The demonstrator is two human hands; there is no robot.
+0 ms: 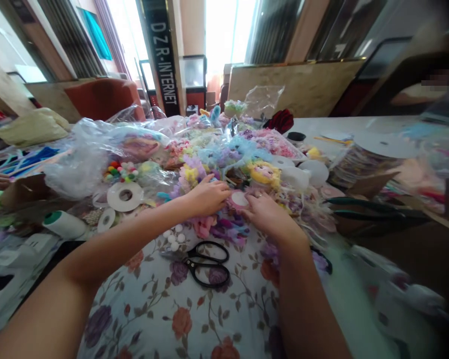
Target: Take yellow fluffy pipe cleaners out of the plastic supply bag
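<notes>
My left hand (208, 196) and my right hand (265, 214) reach forward over a floral cloth (164, 304) and meet at a small pink roll with a white centre (239, 199). Fingers of both hands curl round that roll, the left from the left side and the right from below. Pink and purple fabric flowers (217, 228) lie just under the hands. A small doll with yellow hair (265, 173) sits right behind the roll.
Black scissors (205, 262) lie on the cloth near my forearms, beside several white beads (173, 238). White tape rolls (125, 196), a bag of coloured pompoms (120, 171), plastic bags and a green-capped tube (63, 224) crowd the left. Dark green pliers (374, 212) rest at right.
</notes>
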